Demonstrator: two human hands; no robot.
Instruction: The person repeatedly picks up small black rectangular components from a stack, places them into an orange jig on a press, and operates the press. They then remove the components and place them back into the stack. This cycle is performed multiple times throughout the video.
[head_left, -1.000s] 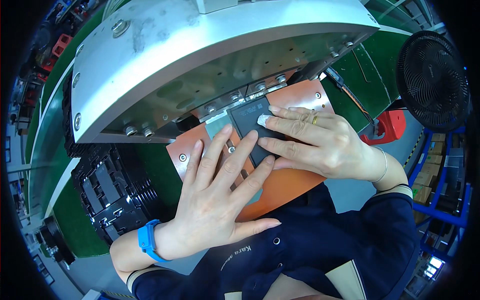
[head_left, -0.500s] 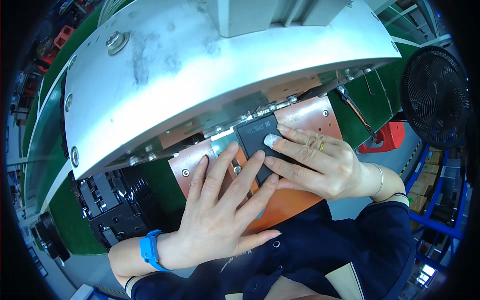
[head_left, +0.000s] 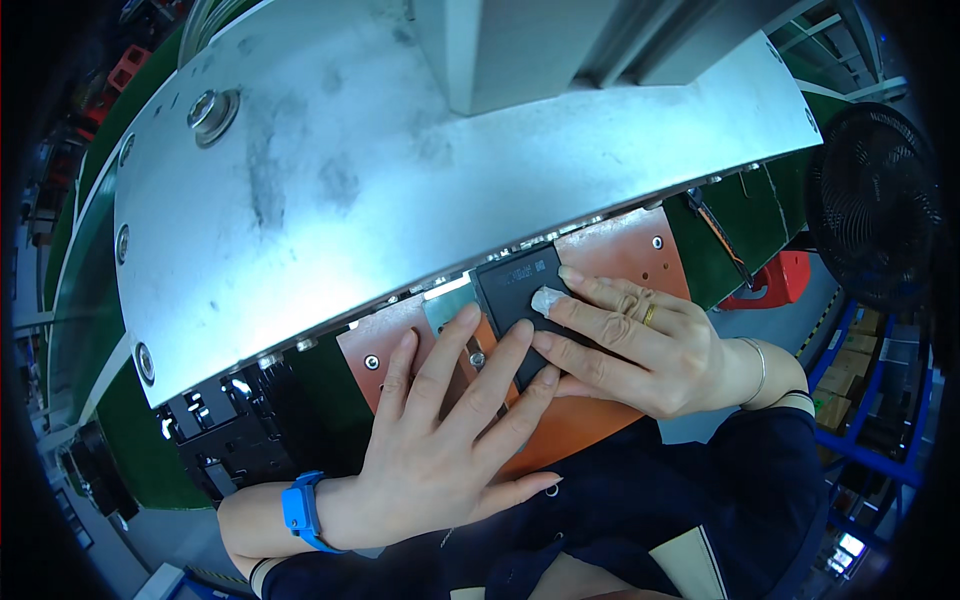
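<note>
Resting w/ fingers spread, L hand (head_left: 432, 448) touches L edge of blk slab (head_left: 511, 293), flat on orange plate (head_left: 580, 425), prob. stiff, lightish, slick; best held by side edges. R hand (head_left: 650, 345): fingers extended, tips atop it, no grip.

Cool, bluish light from above spreads a pale glare over the metal plate (head_left: 450, 180), leaving the black parts (head_left: 230, 432) below its edge in shadow. The left hand (head_left: 428, 450) and right hand (head_left: 650, 350) look sharp; the dark shirt (head_left: 650, 500) loses detail. Edges curve toward the rim, where blackness swallows the corners.
</note>
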